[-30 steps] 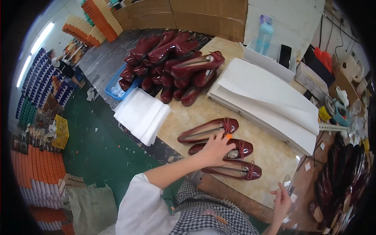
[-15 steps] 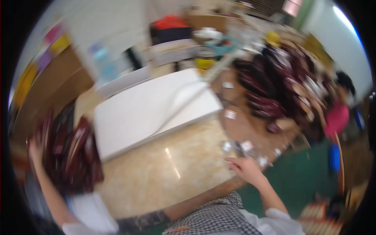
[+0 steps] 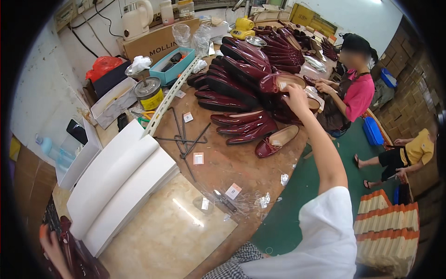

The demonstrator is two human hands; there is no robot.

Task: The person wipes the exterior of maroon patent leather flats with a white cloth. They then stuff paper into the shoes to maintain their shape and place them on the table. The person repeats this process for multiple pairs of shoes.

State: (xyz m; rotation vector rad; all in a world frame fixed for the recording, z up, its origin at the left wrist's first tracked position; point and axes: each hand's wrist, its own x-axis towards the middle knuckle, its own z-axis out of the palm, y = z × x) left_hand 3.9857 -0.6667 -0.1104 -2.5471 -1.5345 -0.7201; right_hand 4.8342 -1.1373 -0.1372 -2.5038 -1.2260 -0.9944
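My right hand (image 3: 296,96) reaches far over the workbench, fingers closed on the rim of a glossy burgundy shoe (image 3: 268,83) with a pale insole. That shoe lies at the front of a large heap of burgundy shoes (image 3: 232,86) with dark soles. Just nearer, a single bow-trimmed shoe (image 3: 267,148) rests by the bench edge, next to a short row of shoes (image 3: 244,128). At the lower left, my left hand (image 3: 53,251) lies against another group of burgundy shoes (image 3: 76,253), its fingers stretched out and partly cut off by the dark rim.
A thick stack of white sheets (image 3: 134,197), top ones curled, lies between my hands. Thin metal rods (image 3: 182,139), small tags (image 3: 233,191) and a slotted metal strip (image 3: 172,95) are on the bench. A person in pink (image 3: 360,93) works at right; another in yellow (image 3: 418,149) stands beyond.
The view has swung right. My right hand has moved from the bench's near edge out to the shoe heap and taken hold of a shoe. My left hand stays by the left-hand shoes.
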